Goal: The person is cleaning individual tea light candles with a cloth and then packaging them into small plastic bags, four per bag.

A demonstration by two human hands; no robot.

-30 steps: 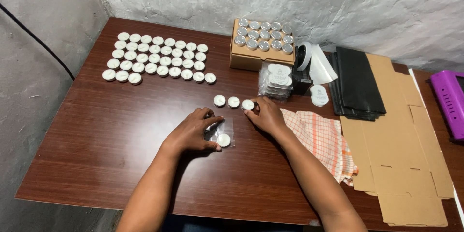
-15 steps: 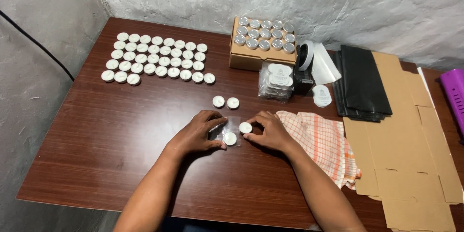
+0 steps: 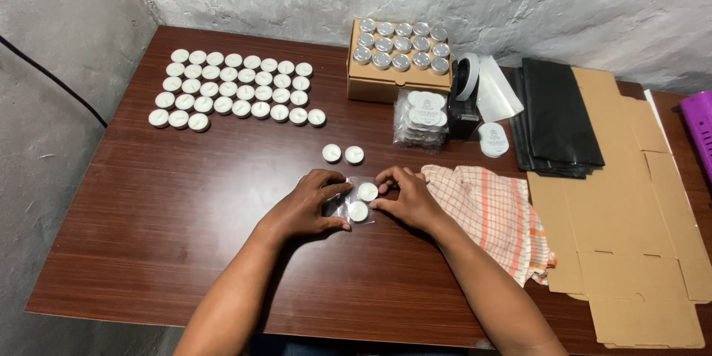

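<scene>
Both hands rest on the table [image 3: 148,200] at centre. The left hand [image 3: 308,208] pins a clear bag [image 3: 335,204] flat, fingers curled narrow over it. The right hand [image 3: 404,196] has its fingertips pinched narrow on a tealight [image 3: 368,191]. A second tealight [image 3: 357,211] lies at 7 o'clock from the first, touching it, between the two hands. Both sit flat, wick side up; being round, they show no long axis. Two loose tealights [image 3: 343,153] lie at 12 o'clock from the hands. A checked cloth [image 3: 493,215] lies at 3 o'clock.
</scene>
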